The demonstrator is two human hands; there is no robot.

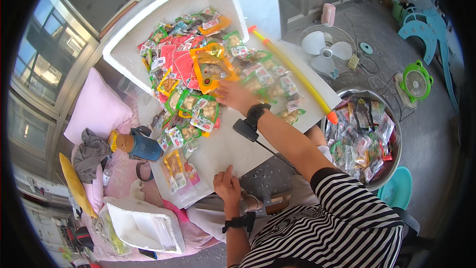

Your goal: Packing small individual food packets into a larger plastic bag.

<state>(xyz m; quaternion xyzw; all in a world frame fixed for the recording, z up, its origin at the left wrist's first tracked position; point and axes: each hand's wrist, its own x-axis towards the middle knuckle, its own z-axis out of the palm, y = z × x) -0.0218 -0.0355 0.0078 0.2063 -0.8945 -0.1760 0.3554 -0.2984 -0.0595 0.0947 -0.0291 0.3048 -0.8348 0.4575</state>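
My right hand, slightly blurred, reaches over the table with its fingertips at the lower edge of an orange-framed food packet; whether they grip it cannot be told. Around it lies a heap of small sealed packets, among them red ones and green-edged clear ones, spilling from a tipped white foam box. Near the table's front edge rests my left hand, empty, its fingers loosely bent and partly apart. Left of it lie an orange-edged packet and a pink packet.
A yellow tube with orange ends lies along the table's right side. Beside the table stands a metal basin full of packets. A blue-covered bottle and a smaller foam box are at the left. Fans stand on the floor.
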